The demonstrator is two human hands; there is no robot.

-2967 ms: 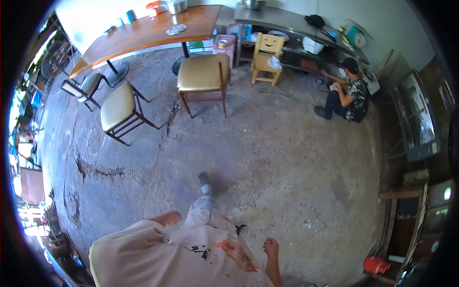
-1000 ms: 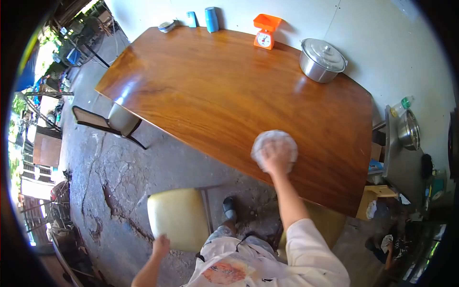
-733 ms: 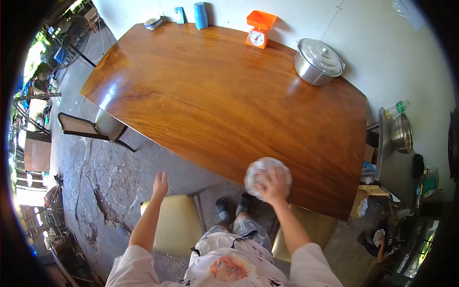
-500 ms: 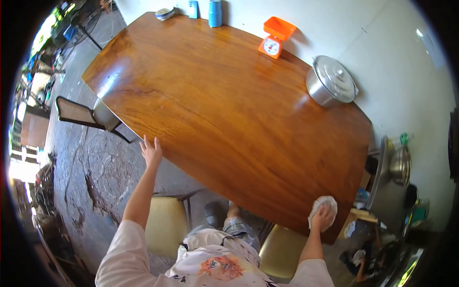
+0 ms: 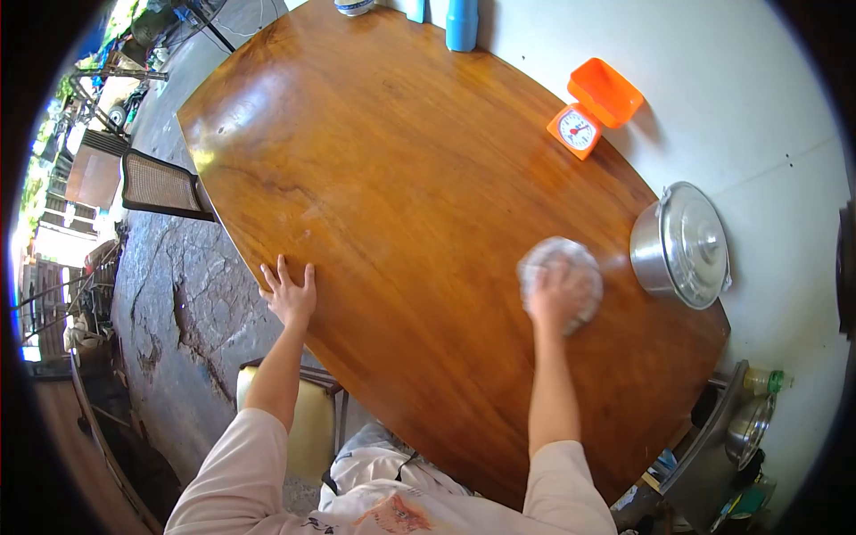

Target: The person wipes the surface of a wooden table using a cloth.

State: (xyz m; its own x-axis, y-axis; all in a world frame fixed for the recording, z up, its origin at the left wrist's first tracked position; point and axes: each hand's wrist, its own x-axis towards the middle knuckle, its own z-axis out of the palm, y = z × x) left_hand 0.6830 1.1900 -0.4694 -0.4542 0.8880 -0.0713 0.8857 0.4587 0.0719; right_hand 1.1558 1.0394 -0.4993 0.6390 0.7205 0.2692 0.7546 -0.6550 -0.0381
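A wooden table (image 5: pixel 401 196) with a glossy brown top stretches in front of me. My left hand (image 5: pixel 291 296) rests on its near left edge, fingers spread and holding nothing. Out over the tabletop, my right hand (image 5: pixel 558 292) presses a whitish cloth (image 5: pixel 585 312) against the wood, slightly blurred by motion. To the right of that hand stands a lidded metal pot (image 5: pixel 655 254). Farther back is an orange kitchen scale (image 5: pixel 575 130) with a tray on top.
Along the wall edge stand a blue bottle (image 5: pixel 461 27) and a bowl (image 5: pixel 354 7), partly cut off. A chair with a woven back (image 5: pixel 160 183) is at the left end, and a yellowish chair (image 5: pixel 312 419) stands by my legs. A side shelf (image 5: pixel 704 446) holds metalware at right.
My right hand has swept the cloth from the near right corner forward and left, towards the table's middle. My left hand now lies farther onto the tabletop. The view has turned and shifted.
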